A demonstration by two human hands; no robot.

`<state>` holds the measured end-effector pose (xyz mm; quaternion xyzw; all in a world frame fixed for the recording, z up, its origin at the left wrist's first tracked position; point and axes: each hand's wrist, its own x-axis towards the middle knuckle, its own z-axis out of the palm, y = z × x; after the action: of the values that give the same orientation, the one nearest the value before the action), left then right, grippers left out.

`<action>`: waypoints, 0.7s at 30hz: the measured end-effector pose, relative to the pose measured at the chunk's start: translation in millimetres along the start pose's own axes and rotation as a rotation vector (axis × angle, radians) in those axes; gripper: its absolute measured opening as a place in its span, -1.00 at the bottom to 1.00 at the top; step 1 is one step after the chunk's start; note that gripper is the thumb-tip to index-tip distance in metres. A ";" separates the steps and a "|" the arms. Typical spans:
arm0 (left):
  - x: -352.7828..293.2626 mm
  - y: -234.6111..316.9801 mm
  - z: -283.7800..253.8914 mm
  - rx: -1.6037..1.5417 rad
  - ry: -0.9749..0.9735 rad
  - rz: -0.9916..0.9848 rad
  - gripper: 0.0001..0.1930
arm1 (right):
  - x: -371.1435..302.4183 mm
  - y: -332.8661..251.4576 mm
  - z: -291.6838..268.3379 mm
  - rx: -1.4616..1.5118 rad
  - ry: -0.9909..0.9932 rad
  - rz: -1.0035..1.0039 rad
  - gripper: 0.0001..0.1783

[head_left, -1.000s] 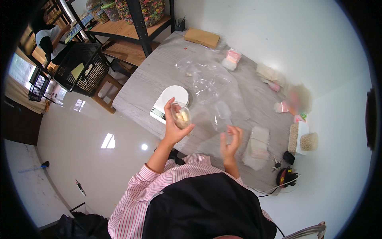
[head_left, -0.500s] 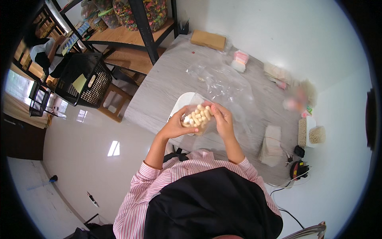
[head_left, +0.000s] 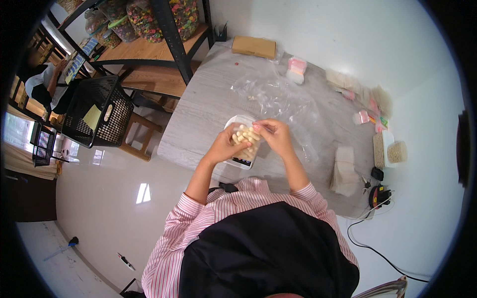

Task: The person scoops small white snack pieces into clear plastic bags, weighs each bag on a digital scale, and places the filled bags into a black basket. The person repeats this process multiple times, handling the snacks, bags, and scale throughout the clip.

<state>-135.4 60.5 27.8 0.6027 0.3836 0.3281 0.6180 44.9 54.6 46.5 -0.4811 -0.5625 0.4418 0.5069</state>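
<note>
A small clear plastic bag [head_left: 247, 137] of pale, cream-coloured rounded pieces is held up over the table. My left hand [head_left: 221, 147] is closed round the bag's left side, thumb across its front. At the upper right, my right hand [head_left: 275, 137] pinches the bag's edge between thumb and fingers. Under the bag lies a white digital scale [head_left: 242, 163], its dark button strip showing at the near end. Bag and hands cover much of the scale. Beyond my hands, a large crumpled clear plastic bag [head_left: 285, 102] spreads over the table.
On the grey table [head_left: 194, 124] stand a brown box [head_left: 254, 47], pink-and-white packets [head_left: 296, 69], a stack of clear bags [head_left: 345, 171] and a white container [head_left: 389, 149]. To the left are a black basket [head_left: 97, 116] on a stool, shelves [head_left: 154, 74] and another person [head_left: 42, 84].
My view has shifted slightly. The bag has tipped more upright in my hands, and the scale's near end now shows below it. My right hand has moved in over the bag's top.
</note>
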 end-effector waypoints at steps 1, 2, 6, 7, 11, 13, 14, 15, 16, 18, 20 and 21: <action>0.1 -2.9 -6.5 0.055 0.023 0.022 -0.34 | 2.4 7.3 -0.9 0.031 0.026 0.060 -0.81; 0.5 -6.4 -12.0 0.234 0.091 0.163 -0.26 | 5.3 16.0 -1.5 0.058 0.060 0.134 -0.81; -9.1 -19.6 -50.8 0.191 0.470 0.200 -0.28 | 14.5 63.7 5.5 0.189 0.170 0.265 -0.83; -13.7 -22.9 -61.3 0.104 0.539 0.190 -0.30 | 16.9 76.7 7.1 0.172 0.207 0.272 -0.82; -38.8 -34.0 -90.8 0.037 0.609 0.078 -0.48 | 26.7 114.1 -7.7 -0.211 0.238 0.228 -0.77; -51.3 -39.5 -95.7 0.094 0.647 0.020 -0.54 | 28.0 123.1 -17.7 -0.443 0.224 0.204 -0.73; -55.7 -42.3 -96.4 0.083 0.654 0.009 -0.56 | 28.3 125.4 -21.4 -0.483 0.224 0.194 -0.71; -59.7 -45.2 -96.1 0.077 0.664 -0.002 -0.57 | 28.6 126.2 -24.1 -0.531 0.225 0.197 -0.68; -63.7 -48.1 -94.7 0.076 0.677 -0.021 -0.58 | 29.1 125.9 -26.2 -0.548 0.235 0.190 -0.66; -69.5 -52.4 -93.9 0.060 0.703 -0.041 -0.57 | 28.0 122.4 -26.9 -0.594 0.262 0.209 -0.61; -73.4 -54.9 -94.8 0.053 0.726 -0.059 -0.57 | 26.7 116.5 -26.1 -0.559 0.285 0.202 -0.56; -74.7 -55.8 -95.6 0.051 0.733 -0.065 -0.57 | 26.5 113.4 -26.7 -0.536 0.299 0.182 -0.54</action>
<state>-258.4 39.6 -20.0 0.4476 0.6067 0.4928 0.4344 81.5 97.7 -58.8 -0.7055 -0.5326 0.2458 0.3977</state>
